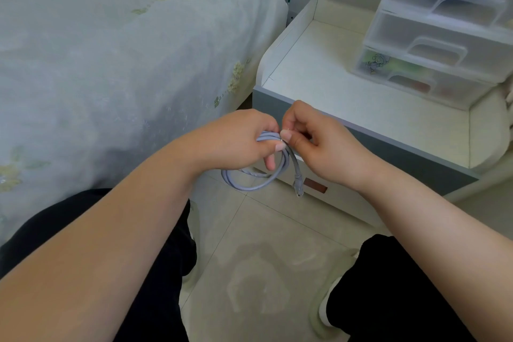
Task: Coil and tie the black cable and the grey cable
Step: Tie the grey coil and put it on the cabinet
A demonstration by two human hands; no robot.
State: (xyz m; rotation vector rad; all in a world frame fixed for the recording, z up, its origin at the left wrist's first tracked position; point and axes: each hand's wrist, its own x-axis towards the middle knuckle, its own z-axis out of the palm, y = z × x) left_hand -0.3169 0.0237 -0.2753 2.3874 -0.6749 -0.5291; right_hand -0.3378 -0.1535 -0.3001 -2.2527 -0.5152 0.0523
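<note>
The grey cable (256, 184) hangs in a small coil of a few loops below my hands, in front of the nightstand. My left hand (238, 139) is closed around the top of the coil. One free end with a clear plug (298, 189) dangles to the right of the loops. My right hand (316, 141) pinches at the coil's top right beside my left thumb; a thin wire tie seems to be between its fingertips, too small to be sure. No black cable is in view.
A bed with a pale floral cover (111, 50) fills the left. A white-topped nightstand (361, 108) stands right behind my hands, with a translucent plastic drawer unit (444, 36) on it. Tiled floor (263, 258) lies between my knees.
</note>
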